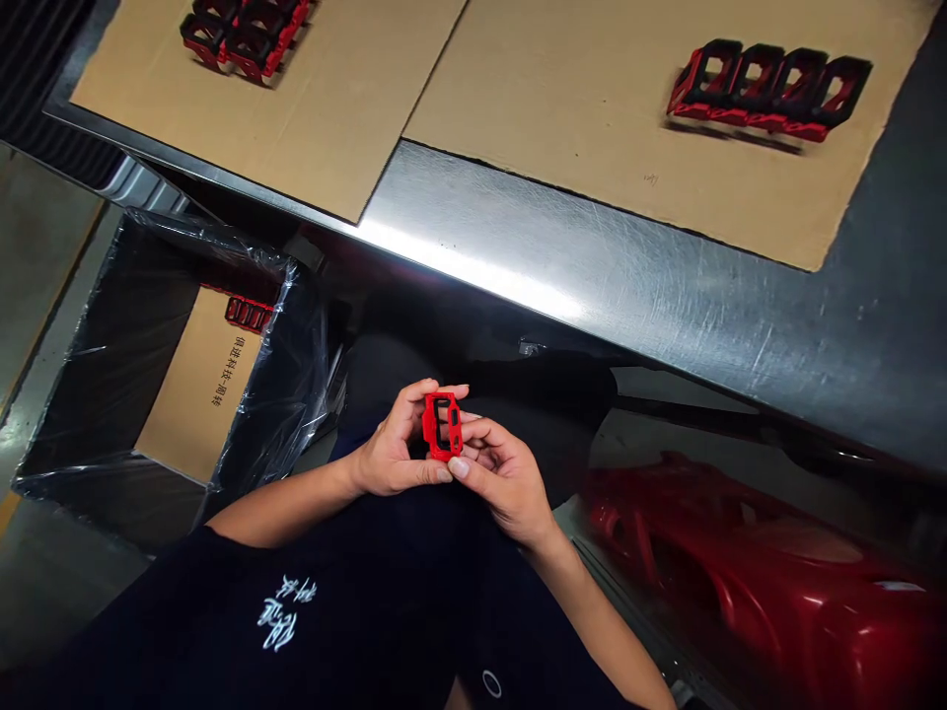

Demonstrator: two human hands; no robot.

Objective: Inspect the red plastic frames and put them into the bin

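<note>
The left hand (392,444) and the right hand (503,478) are close together, both holding one small red moulded frame (429,419). It stands upright between them, with dark rectangular openings through its face. The left thumb and fingers pinch its left side, and the right thumb presses near its lower edge while the right fingers curl in behind it. Neither hand is spread. The frame is held over the person's lap, in front of a black T-shirt (277,611) with white print on the chest.

Everything else is placed by the stainless steel table (592,286), whose scratched top runs across the view beyond the hands. Two cardboard sheets lie on the table, and the left sheet (237,128) touches the right sheet (592,99) along a straight seam. A row of four red-and-black frames (769,91) sits on the right sheet, and a cluster of similar frames (244,39) sits on the left one.

Below the table's near edge, to the left of the hands, stands a box lined with clear plastic film (285,375). A piece of printed cardboard (199,385) lies in it, with a few red frames (249,314) at its far end. Below that edge to the right is a large glossy red shape (769,572), too blurred to identify.
</note>
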